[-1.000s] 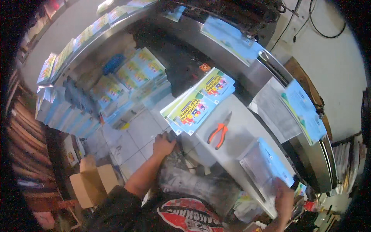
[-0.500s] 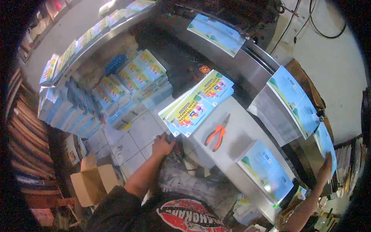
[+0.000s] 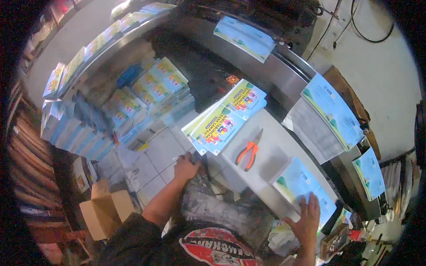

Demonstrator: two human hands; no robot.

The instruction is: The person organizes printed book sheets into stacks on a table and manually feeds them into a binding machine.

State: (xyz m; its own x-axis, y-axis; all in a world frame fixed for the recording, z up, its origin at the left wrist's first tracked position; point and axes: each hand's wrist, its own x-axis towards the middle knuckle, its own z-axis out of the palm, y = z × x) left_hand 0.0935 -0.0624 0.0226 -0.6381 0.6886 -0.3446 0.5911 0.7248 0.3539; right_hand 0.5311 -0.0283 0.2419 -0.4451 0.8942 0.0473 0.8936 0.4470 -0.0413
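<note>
Fingers outstretched, my right hand (image 3: 308, 218) lies open over the near edge of a stack of blue printed sheets (image 3: 299, 179). This stack rests on the near right of a grey bench (image 3: 270, 159). My left hand (image 3: 186, 167) rests on my knee, its fingers lying loosely over it, with no held thing visible. Orange-handled pliers (image 3: 248, 153) lie on the bench between the sheets and a pile of yellow-and-blue printed covers (image 3: 222, 122). To the right, one blue cover (image 3: 369, 174) hangs over a metal rail, and a longer open booklet (image 3: 333, 115) straddles it farther up.
Another blue booklet (image 3: 244, 37) drapes over the rail's far end. Stacked booklets (image 3: 159, 84) stand on the tiled floor at left, and more lie along a metal ledge (image 3: 146, 21). An open cardboard box (image 3: 106, 213) sits at lower left, near curved wooden slats (image 3: 37, 170).
My right hand has moved left from the small cover on the rail to the sheet stack on the bench. My left hand has stayed on the knee.
</note>
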